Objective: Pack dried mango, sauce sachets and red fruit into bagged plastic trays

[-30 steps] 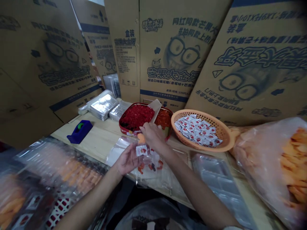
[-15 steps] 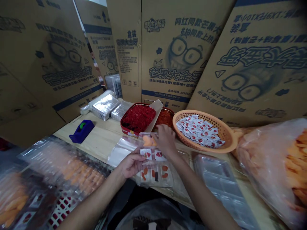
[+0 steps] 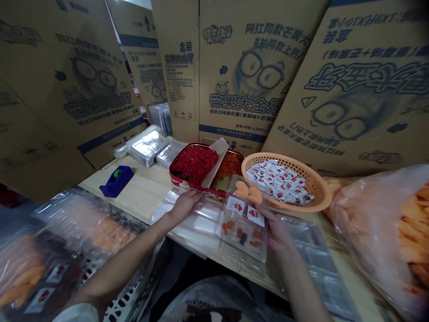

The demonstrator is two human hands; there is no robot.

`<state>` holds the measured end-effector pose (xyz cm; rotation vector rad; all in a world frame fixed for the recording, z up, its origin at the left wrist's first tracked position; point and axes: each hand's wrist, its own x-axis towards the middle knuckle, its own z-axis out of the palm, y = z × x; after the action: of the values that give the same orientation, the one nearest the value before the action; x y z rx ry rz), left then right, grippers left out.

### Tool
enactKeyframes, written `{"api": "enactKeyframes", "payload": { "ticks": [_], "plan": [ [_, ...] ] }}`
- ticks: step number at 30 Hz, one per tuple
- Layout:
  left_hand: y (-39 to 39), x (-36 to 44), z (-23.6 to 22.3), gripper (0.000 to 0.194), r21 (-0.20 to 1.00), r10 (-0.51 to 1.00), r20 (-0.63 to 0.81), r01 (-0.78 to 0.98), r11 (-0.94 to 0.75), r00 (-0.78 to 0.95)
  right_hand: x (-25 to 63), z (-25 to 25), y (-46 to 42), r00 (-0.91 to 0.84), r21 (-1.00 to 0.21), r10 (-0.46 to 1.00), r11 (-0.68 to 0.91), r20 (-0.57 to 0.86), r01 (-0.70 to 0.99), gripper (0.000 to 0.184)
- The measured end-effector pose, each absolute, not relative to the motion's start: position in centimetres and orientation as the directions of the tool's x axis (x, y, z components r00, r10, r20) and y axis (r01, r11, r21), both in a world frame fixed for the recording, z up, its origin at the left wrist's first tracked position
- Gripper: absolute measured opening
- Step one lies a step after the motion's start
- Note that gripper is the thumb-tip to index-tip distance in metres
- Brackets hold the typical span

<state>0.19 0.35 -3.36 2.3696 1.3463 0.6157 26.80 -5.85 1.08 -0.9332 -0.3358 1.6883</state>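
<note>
A clear compartment tray (image 3: 246, 219) holds orange pieces, two small white sachets and red and dark candies. My right hand (image 3: 276, 230) grips it at its right edge, fingers curled under it, just above the table's front edge. My left hand (image 3: 183, 205) lies with fingers stretched out on a stack of empty clear plastic trays (image 3: 201, 223) left of the filled tray, in front of the red tin (image 3: 174, 175).
The red tin holds red pieces with a cardboard divider. An orange basket (image 3: 315, 197) of sachets stands to its right, then a big bag of orange pieces (image 3: 402, 223). A blue tape dispenser (image 3: 116, 180), foil tray stacks (image 3: 147, 147), filled packs (image 3: 83, 228) and cardboard boxes surround the table.
My right hand left the tin and now carries the filled tray to the right. My left hand let go of that tray and moved up onto the empty clear trays.
</note>
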Motion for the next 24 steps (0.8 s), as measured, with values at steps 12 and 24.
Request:
{"api": "enactKeyframes", "payload": {
  "ticks": [12,24],
  "plan": [
    [0.4,-0.5,-5.8,0.017,0.267,0.802,0.229,0.756,-0.597,0.552,28.9,0.3,-6.9,-0.032,-0.579,0.897,-0.312,-0.441,-0.754,0.017],
    [1.4,-1.2,0.1,0.012,0.432,0.8,0.199,0.683,-0.59,0.565,29.9,1.0,-7.8,0.061,-0.61,0.904,-0.235,-0.424,-0.757,0.015]
  ]
}}
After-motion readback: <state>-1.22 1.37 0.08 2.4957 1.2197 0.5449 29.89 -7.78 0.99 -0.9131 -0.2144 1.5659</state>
